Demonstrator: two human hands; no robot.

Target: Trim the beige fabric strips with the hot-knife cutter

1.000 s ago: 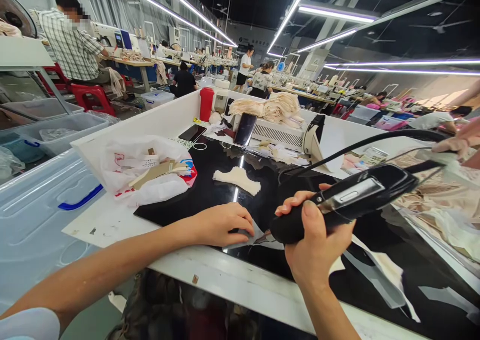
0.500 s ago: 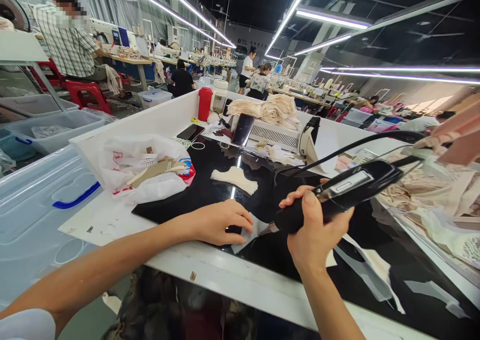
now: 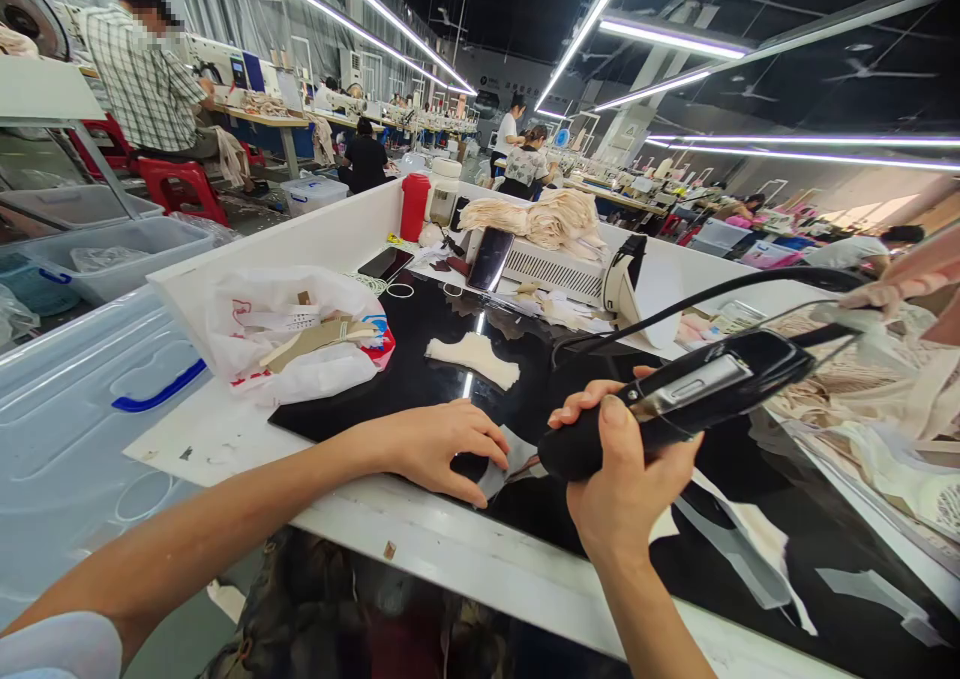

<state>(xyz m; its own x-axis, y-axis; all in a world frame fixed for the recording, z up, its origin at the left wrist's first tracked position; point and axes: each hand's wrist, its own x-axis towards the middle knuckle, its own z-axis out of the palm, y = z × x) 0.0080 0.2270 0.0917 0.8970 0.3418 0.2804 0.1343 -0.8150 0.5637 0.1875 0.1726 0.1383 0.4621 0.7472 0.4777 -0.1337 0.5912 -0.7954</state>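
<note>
My right hand (image 3: 626, 459) is wrapped round a black corded hand tool (image 3: 675, 404) with a silver panel on its body. Its metal tip (image 3: 527, 467) points left and meets the edge of a small translucent grey piece (image 3: 504, 467) on the black work surface (image 3: 360, 404). My left hand (image 3: 450, 449) lies over that piece with thumb and fingers apart, fingertips resting on it. Beyond it lies a cream fabric cutout (image 3: 474, 359). To the right of my right forearm are a cream strip and a translucent strip (image 3: 739, 549).
A white plastic bag (image 3: 300, 379) with scraps stands at the left. Behind are a phone (image 3: 491, 259), a red cup (image 3: 414, 207) and folded cream fabric (image 3: 536, 221). The tool's cord (image 3: 697, 289) arcs to the right, near heaped fabric (image 3: 892, 379). Co-workers sit farther off.
The tool and my right hand have shifted slightly left, its tip still at the translucent piece. My left hand stays nearly in place. The whole view has moved a little.
</note>
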